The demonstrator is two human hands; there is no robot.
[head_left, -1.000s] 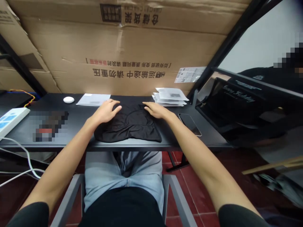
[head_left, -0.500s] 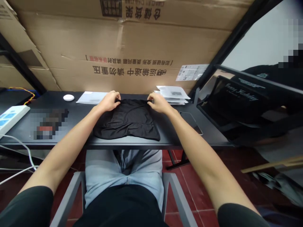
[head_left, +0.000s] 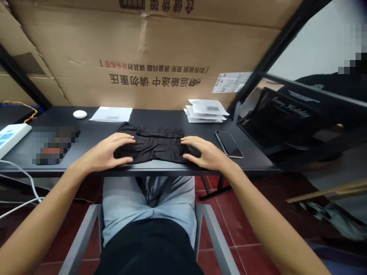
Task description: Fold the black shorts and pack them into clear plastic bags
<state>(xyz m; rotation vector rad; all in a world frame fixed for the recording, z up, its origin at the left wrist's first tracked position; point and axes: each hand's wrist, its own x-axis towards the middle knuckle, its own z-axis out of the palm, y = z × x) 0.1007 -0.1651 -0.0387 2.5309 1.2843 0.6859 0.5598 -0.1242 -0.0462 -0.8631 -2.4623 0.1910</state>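
Note:
A piece of thin black cloth (head_left: pixel 157 145) lies rumpled on the dark desktop before me, folded over into a wide, low strip with creases running across it. At its left end is my left hand (head_left: pixel 110 152), thumb and fingers apart, the fingertips over the fabric's edge. My right hand (head_left: pixel 205 152) has the same spread shape at the right end, fingers and thumb reaching onto the cloth. Neither hand pinches the fabric. What kind of garment or cover the cloth is, I cannot tell.
Behind the cloth lie a white packet (head_left: pixel 111 114) and a stack of white packets (head_left: pixel 207 110). A phone (head_left: pixel 229 144) rests right of my right hand. A white oval object (head_left: pixel 80 114) and a power strip (head_left: pixel 13 138) are leftward. Cardboard (head_left: pixel 160 42) stands along the back.
Both hands have let go of the cloth's far edge and come nearer to me, to its two sides. The far part is now folded toward me, making the cloth shorter.

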